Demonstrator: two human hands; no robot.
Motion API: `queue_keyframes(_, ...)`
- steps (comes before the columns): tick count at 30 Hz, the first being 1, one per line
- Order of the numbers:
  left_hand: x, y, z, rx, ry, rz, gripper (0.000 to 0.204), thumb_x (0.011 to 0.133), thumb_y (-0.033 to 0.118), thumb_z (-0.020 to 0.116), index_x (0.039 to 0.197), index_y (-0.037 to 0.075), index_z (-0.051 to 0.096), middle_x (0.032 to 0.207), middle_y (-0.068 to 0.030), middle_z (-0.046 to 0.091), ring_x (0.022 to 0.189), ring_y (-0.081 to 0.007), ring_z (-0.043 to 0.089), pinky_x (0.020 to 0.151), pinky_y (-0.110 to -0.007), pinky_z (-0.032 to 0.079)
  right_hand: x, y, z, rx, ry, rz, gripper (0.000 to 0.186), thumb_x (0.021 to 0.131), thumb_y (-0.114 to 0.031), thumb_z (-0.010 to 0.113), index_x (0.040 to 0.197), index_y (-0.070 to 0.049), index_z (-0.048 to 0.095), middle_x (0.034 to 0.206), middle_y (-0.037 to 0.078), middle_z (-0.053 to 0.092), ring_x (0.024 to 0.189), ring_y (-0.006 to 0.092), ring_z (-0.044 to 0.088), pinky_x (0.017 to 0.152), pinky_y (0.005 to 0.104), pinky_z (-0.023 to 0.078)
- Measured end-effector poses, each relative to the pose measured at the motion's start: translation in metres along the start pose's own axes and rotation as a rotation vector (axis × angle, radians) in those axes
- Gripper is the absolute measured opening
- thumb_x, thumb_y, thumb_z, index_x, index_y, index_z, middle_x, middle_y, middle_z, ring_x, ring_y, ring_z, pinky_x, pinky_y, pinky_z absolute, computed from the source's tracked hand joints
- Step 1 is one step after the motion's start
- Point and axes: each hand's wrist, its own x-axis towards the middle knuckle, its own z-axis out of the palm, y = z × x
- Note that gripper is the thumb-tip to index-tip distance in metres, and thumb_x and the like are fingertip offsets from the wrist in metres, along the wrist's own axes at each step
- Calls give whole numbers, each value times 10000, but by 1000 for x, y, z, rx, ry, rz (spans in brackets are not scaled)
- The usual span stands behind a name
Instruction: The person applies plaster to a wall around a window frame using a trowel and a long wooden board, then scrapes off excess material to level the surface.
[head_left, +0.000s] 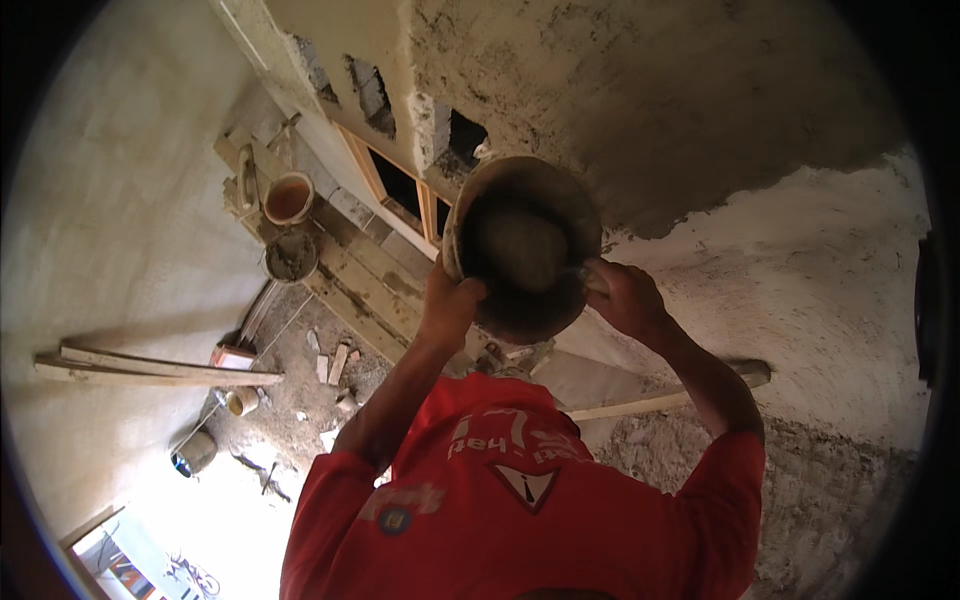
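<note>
Having rough wooden planks [365, 275] at left | clamping bucket [582, 205] at its left rim with fingers of left hand [452, 300] | holding it between both hands, equally near, round, without long axis, with blurred grey-brown contents [527, 250] inside | clamping right rim with fingers of right hand [630, 298] | facing rough wall [790, 250], dark above, pale below
</note>
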Motion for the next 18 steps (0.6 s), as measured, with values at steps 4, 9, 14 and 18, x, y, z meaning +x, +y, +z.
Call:
queue_keyframes(4, 3, -2, -7, 43, 98, 28, 372, 800, 29, 583, 1169, -23, 578, 965, -70, 656, 805, -142, 628, 670, -270, 505, 1, -8, -18, 9, 19, 17, 415, 812, -229, 696, 1195, -106, 592, 897, 187, 685, 856, 376, 675, 760, 468, 538)
queue_keyframes(9, 7, -6, -18, 42, 155, 73, 328, 792, 10, 569, 1119, -3, 601, 900, -59, 665, 712, -148, 641, 582, -275, 516, 6, -38, -71, 90, -9, -7, 426, 766, -172, 753, 1154, -71, 607, 914, 174, 686, 847, 332, 684, 764, 398, 534)
queue_keyframes(14, 3, -2, -31, 31, 220, 67, 349, 752, 1, 566, 1099, 12, 602, 867, -52, 651, 676, -151, 623, 532, -271, 492, 4, -87, -147, 170, -37, -85, 466, 748, -126, 769, 1175, -42, 599, 917, 140, 682, 802, 248, 677, 756, 356, 536)
queue_keyframes(18, -7, 10, -32, 35, 237, 63, 341, 727, 29, 575, 1067, 16, 604, 805, -32, 614, 622, -136, 582, 478, -259, 437, -10, -91, -190, 299, -95, -187, 509, 705, -91, 805, 1158, 19, 600, 887, 90, 672, 746, 171, 645, 672, 324, 539)
